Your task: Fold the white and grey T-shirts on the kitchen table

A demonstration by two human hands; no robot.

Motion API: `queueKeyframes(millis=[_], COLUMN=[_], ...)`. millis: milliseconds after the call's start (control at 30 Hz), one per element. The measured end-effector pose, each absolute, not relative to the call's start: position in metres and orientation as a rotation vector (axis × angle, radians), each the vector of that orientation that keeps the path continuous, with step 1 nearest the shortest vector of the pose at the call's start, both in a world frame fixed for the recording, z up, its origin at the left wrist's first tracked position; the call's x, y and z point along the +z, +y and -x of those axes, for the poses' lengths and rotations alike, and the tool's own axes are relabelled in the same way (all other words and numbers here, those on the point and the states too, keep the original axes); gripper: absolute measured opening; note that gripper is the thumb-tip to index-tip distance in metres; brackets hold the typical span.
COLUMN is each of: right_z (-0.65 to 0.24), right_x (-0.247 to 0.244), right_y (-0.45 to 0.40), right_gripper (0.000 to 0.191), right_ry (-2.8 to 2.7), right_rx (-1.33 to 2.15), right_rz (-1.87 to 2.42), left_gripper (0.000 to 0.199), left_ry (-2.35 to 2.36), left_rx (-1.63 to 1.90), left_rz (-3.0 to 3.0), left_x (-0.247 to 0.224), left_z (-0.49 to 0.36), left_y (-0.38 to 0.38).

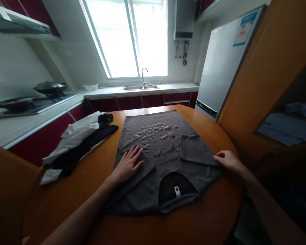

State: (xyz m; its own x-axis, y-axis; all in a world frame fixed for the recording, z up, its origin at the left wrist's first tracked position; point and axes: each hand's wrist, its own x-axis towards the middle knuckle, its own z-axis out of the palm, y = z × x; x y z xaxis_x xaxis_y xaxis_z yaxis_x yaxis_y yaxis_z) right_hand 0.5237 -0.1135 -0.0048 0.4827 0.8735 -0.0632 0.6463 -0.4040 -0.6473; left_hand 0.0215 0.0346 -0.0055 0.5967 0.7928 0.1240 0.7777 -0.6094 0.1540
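A dark grey T-shirt (165,177) with glossy lettering lies spread on the wooden table, its neckline toward me and a white label inside the collar. Both sleeves are folded inward over the body. Flat on the left sleeve rests my left hand (127,165), fingers spread. At the shirt's right edge, my right hand (228,161) pinches the fabric by the folded right sleeve between thumb and fingers.
White and black garments (79,139) lie in a heap on the left of the round table (91,177). Beyond are a counter with a sink (139,87), a stove with pans (51,87), and a fridge (221,58) at right.
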Motion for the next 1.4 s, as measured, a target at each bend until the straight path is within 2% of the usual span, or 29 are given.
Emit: queueKeyframes(millis=[133, 267, 500, 667, 833, 1067, 1400], right_z=[-0.519, -0.515, -0.508, -0.485, -0.442, -0.37, -0.332], right_x=[-0.002, 0.0, 0.0, 0.015, 0.045, 0.073, 0.061], right_y=[-0.114, -0.113, -0.107, -0.104, -0.1, -0.1, -0.097], right_gripper=[0.017, 0.016, 0.015, 0.013, 0.008, 0.005, 0.022], right_ry=[-1.218, -1.201, -1.203, -1.256, -1.39, -1.694, -2.115], right_rx=[0.534, 0.529, 0.446, 0.359, 0.314, 0.179, 0.202], right_rz=[2.164, 2.16, 2.122, 1.993, 2.004, 2.101, 2.104], left_gripper=[0.062, 0.045, 0.023, 0.013, 0.004, 0.025, 0.037], left_ry=[1.275, 1.243, 1.049, 0.968, 0.89, 0.853, 1.053], left_rx=[0.66, 0.939, 0.802, 0.771, 0.547, 0.469, 0.445], left_rz=[-2.635, -2.441, -2.302, -2.066, -1.777, -1.439, -1.393], left_x=[0.011, 0.048, 0.09, 0.086, 0.076, 0.068, 0.033], left_z=[-0.025, -0.037, -0.112, -0.196, -0.257, -0.257, -0.22], left_y=[0.034, 0.036, 0.048, 0.056, 0.043, 0.019, 0.02])
